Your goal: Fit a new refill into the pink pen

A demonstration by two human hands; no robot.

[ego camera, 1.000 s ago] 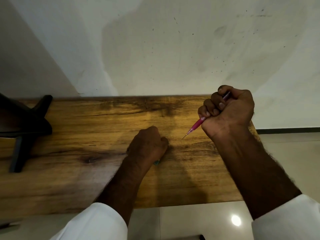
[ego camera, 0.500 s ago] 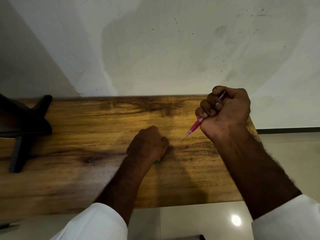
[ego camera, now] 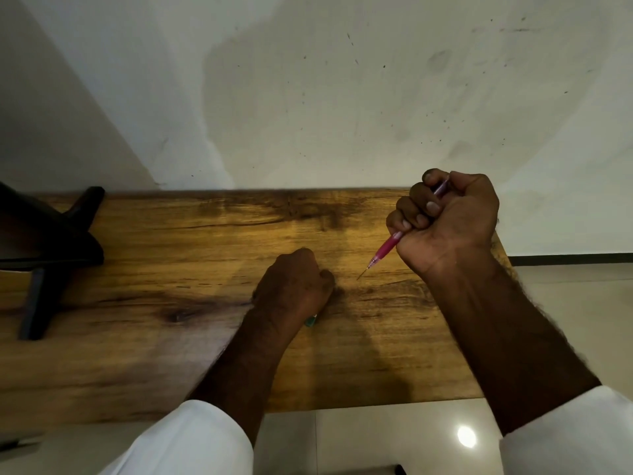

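Note:
My right hand (ego camera: 448,221) is closed in a fist around the pink pen (ego camera: 385,250), held above the wooden table (ego camera: 171,269) at the right. The pen's thin metal tip points down and left, close to the tabletop; its upper end shows above my fingers. My left hand (ego camera: 291,286) rests as a fist on the middle of the table, to the left of the pen tip. A small teal object (ego camera: 311,320) peeks out under its heel; what it is I cannot tell. No loose refill is visible.
A black stand (ego camera: 51,248) with angled legs sits at the table's left end. A white wall (ego camera: 308,97) runs along the far edge. Light floor tiles (ego camera: 376,437) lie below the near edge and to the right.
My right hand has shifted slightly left with the pen, its tip moving a little nearer my left fist. My left hand has stayed put.

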